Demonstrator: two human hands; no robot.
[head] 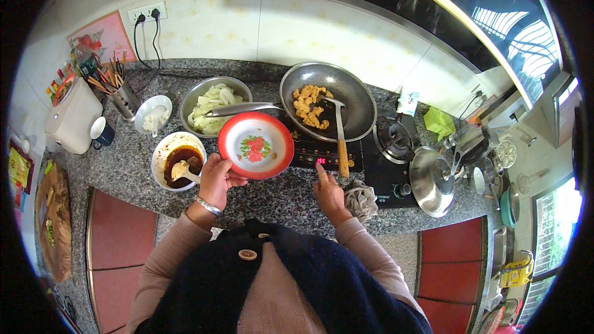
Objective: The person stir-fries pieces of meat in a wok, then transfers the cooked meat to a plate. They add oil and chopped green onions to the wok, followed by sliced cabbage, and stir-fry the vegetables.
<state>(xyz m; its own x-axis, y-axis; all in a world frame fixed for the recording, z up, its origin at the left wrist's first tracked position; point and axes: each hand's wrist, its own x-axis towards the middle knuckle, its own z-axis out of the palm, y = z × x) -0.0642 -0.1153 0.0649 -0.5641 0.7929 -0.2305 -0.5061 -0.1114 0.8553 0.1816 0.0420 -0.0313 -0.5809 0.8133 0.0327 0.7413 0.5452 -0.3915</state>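
My left hand (216, 181) grips the rim of a red-edged enamel plate (255, 170) with a rose pattern; a few small crumbs lie on it. My right hand (329, 190) is empty, its index finger extended to the lower edge of an induction cooker's control panel (306, 157), just below lit red digits. Whether the fingertip touches the panel, I cannot tell. On the cooker sits a steel wok (357, 111) with browned, scrambled-egg-like pieces (308, 102) in it. A wooden-handled spatula (342, 148) leans in the wok, its handle over the panel.
Left of the plate stand a steel bowl of sliced pale-green vegetable (218, 102) and a white bowl of dark sauce (200, 147) with a spoon. A crumpled cloth (361, 200) lies beside my right hand. Farther right are a gas burner (393, 137) and a steel lid (429, 190).
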